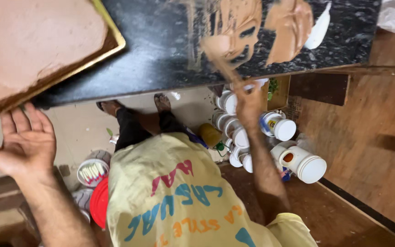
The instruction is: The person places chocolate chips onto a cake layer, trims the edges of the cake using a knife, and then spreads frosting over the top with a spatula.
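The left hand [21,142] is spread open at lower left, just under the edge of a clay-coated board [33,45]. The right hand [248,98], motion-blurred at centre, reaches up toward the black counter [161,50] — its grip cannot be told — with white jars [298,160] below.

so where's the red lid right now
In the head view, the red lid sits low on the left, on the floor beside the yellow shirt, just below the small white tub.

Soft daylight, right hand [248,98] motion-blurred (heavily)
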